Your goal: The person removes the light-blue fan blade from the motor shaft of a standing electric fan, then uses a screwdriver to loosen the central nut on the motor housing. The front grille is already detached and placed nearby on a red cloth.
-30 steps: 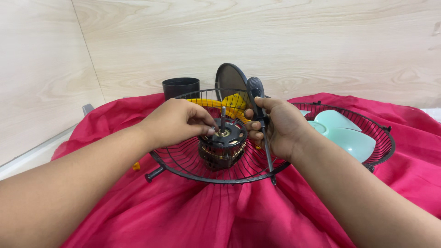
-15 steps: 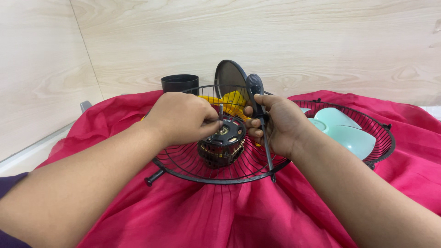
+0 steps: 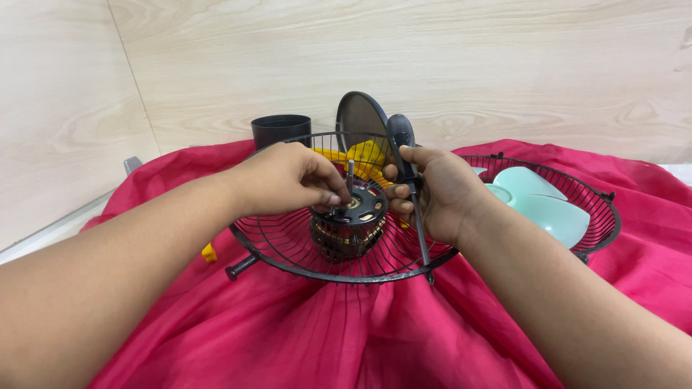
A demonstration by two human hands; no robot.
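Note:
A black fan motor (image 3: 351, 229) with a steel shaft stands in the middle of a black wire fan guard (image 3: 288, 248) on a red cloth. My left hand (image 3: 288, 180) rests on the motor's top, its fingertips pinched at the base of the shaft; what they pinch is too small to tell. My right hand (image 3: 440, 194) is closed around a black-handled screwdriver (image 3: 408, 173), held with the handle up and the tip down past the guard's rim, its fingers also touching the motor's right side.
A second wire guard (image 3: 602, 216) holding a pale green fan blade (image 3: 537, 209) lies to the right. Behind the motor are a black cylinder (image 3: 281, 131), a dark round cover (image 3: 359, 117) and yellow parts (image 3: 364, 157). The red cloth (image 3: 324, 331) covers the surface below wooden walls.
My left hand shifted over the motor top and settled with fingertips at the shaft's base. The view dropped slightly. My right hand kept the screwdriver in place.

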